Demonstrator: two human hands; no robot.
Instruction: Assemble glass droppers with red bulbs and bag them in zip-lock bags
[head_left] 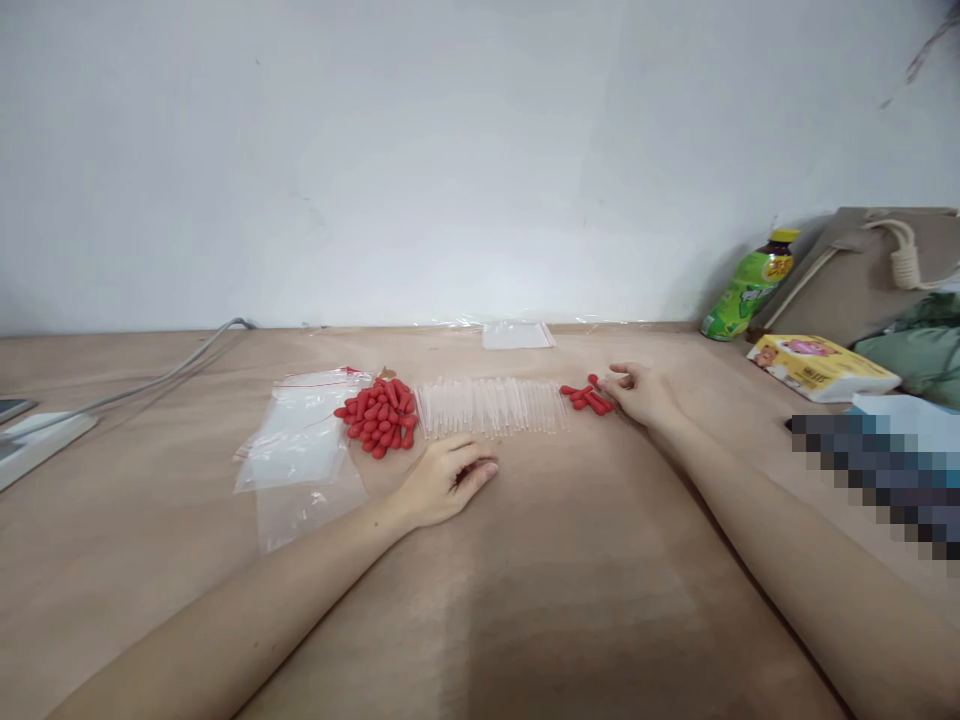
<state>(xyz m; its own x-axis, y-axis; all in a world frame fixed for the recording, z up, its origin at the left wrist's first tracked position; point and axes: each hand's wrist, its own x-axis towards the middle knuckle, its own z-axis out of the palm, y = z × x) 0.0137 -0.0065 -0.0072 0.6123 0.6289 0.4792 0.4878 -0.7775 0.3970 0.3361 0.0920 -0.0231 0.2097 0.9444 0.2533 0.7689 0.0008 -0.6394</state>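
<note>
My left hand rests on the brown table, fingers curved and apart from the thumb, with nothing visible in it. Just beyond it lies a row of thin clear dropper tubes, side by side. To their left is a heaped pile of red rubber bulbs. My right hand is at the right end of the row, beside a smaller group of red rubber bulbs. Its fingers are parted, close to or touching the nearest bulbs; I cannot tell which.
Clear zip bags lie left of the big pile, and another small bag lies by the wall. A cable crosses the left side. At right are a green bottle, a yellow tissue pack and a beige bag.
</note>
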